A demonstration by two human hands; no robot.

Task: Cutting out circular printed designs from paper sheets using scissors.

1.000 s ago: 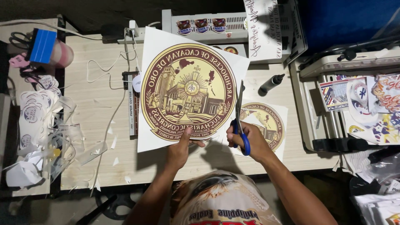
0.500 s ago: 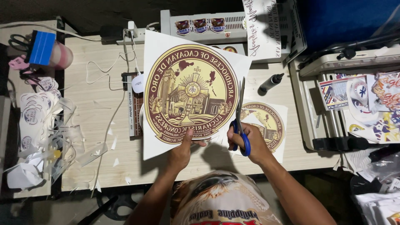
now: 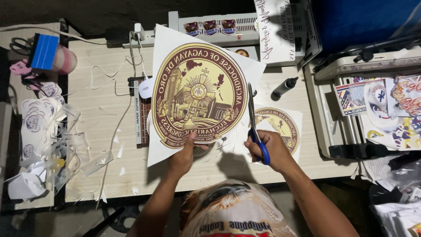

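The printed sheet (image 3: 199, 94) is gripped at its near edge by the left hand (image 3: 186, 153); blue-handled scissors (image 3: 255, 127) are grasped by the right hand (image 3: 268, 149), blades pointing far.

The left hand (image 3: 184, 156) pinches the lower edge of a white sheet (image 3: 197, 92) printed with a round maroon-and-gold seal — the right hand (image 3: 267, 149) holds blue-handled scissors (image 3: 254, 125) at its right edge, above a wooden table (image 3: 101, 127).
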